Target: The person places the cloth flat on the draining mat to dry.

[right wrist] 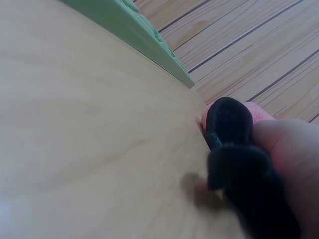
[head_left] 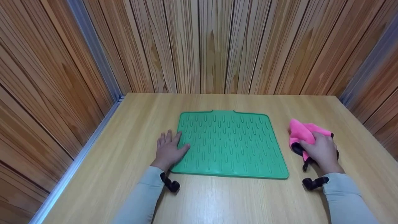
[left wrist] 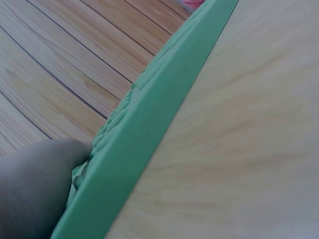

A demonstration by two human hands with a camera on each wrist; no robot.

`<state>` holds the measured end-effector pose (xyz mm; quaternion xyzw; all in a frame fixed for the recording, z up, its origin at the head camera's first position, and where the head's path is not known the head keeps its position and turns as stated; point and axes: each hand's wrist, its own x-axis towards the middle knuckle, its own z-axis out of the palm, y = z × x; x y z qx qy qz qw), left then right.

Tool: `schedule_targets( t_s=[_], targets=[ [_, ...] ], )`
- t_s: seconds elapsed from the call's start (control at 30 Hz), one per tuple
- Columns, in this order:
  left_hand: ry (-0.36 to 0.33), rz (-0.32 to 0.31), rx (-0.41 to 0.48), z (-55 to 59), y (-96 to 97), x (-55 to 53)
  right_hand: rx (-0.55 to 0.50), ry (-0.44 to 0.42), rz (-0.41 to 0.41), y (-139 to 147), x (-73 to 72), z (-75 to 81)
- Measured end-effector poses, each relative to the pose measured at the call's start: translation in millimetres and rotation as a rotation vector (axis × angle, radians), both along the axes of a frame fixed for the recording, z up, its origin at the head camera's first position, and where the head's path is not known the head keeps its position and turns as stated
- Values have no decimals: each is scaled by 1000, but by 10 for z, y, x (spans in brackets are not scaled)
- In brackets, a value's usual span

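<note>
A green mat (head_left: 230, 143) with rows of raised oval bumps lies flat on the wooden table. My left hand (head_left: 169, 151) rests at its left edge, fingers spread, with the thumb on the mat's surface. In the left wrist view, that thumb (left wrist: 45, 174) touches the bumpy top just inside the green rim (left wrist: 144, 124). To the right of the mat, my right hand (head_left: 323, 152) holds a crumpled pink cloth (head_left: 301, 132) with black edging. The right wrist view shows the black edging (right wrist: 232, 122) close to the thumb; the fingers under the cloth are hidden.
The light wooden table (head_left: 217, 199) extends around the mat on all sides. Wood-plank walls (head_left: 214, 46) stand at the back and both sides, with metal corner posts (head_left: 93, 46). A black wrist strap (head_left: 170, 183) hangs off each sleeve.
</note>
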<state>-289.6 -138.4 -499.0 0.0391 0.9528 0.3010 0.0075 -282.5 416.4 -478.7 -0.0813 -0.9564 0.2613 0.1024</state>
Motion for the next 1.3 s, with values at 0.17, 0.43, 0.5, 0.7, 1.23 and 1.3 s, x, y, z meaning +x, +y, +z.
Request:
schedule_targets(
  t_s=[0.17, 0.43, 0.5, 0.7, 1.23, 1.3],
  targets=[
    [-4, 0, -8, 0, 8, 9, -32, -73, -20, 7, 0, 48],
    [1, -2, -5, -13, 13, 16, -133, -102, -23, -11, 34, 191],
    [1, -2, -7, -15, 12, 17, -156, -109, -34, -21, 49, 230],
    [2, 0, -10, -10, 8, 10, -186, -83, -61, -59, 65, 323],
    [17, -8, -11, -17, 0, -15, -188, -55, -44, -214, 93, 504],
    [14, -5, -9, -18, -3, -10, -191, -50, -38, -242, 91, 525]
  ],
)
